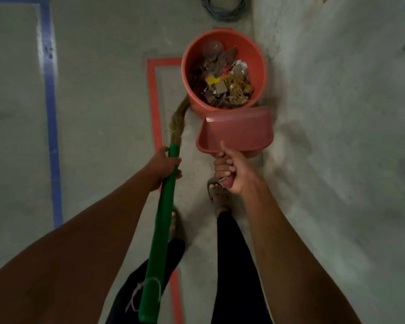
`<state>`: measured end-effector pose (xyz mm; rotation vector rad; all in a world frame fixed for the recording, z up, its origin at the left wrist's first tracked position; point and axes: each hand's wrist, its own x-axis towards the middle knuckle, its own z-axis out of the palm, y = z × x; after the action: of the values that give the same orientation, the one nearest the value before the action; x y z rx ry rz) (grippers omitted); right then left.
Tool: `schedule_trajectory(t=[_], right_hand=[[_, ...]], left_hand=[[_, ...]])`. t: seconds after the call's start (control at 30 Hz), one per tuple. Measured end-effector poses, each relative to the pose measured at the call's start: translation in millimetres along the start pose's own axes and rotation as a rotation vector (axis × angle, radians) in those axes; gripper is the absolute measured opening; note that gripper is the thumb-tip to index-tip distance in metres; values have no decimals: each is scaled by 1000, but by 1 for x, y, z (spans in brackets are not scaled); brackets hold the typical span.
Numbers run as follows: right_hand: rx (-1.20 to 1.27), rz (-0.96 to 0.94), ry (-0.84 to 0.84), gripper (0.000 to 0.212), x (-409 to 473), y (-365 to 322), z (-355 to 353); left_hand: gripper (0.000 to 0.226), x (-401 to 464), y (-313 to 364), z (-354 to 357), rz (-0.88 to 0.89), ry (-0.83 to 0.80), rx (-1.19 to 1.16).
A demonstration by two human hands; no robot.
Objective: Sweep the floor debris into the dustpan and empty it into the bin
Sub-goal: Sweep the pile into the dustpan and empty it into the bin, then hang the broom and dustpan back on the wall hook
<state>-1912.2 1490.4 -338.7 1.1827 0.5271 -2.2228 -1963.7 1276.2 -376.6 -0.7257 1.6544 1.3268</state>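
The left hand (165,168) held the green broom (160,232). The right hand (233,170) gripped the pink dustpan (237,133), just near the red bin (223,71) full of scraps (222,84).

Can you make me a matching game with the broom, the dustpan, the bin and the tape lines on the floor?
Things:
1. Broom handle
2. Dustpan
3. Bin
4. Long tape line on the far left of the floor

Clues:
A. Full of paper scraps and other rubbish
B. Green, gripped by the left hand
C. Blue
D. Pink and looks empty, held by the right hand just below the bin

Pairs: 1-B, 2-D, 3-A, 4-C
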Motion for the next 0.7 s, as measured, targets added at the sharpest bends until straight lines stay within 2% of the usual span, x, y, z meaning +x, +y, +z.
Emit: schedule_trajectory(t=[0.13, 0.4, 0.7], right_hand=[[51, 6, 2, 35, -51, 51, 2], [-1, -81, 92, 38, -147, 127, -3], [117, -230, 75, 39, -246, 229, -62]], left_hand=[[66, -60, -13, -8, 4, -24, 23], [63, -153, -51, 8, 10, -97, 135], [22, -239, -116, 47, 95, -228, 264]])
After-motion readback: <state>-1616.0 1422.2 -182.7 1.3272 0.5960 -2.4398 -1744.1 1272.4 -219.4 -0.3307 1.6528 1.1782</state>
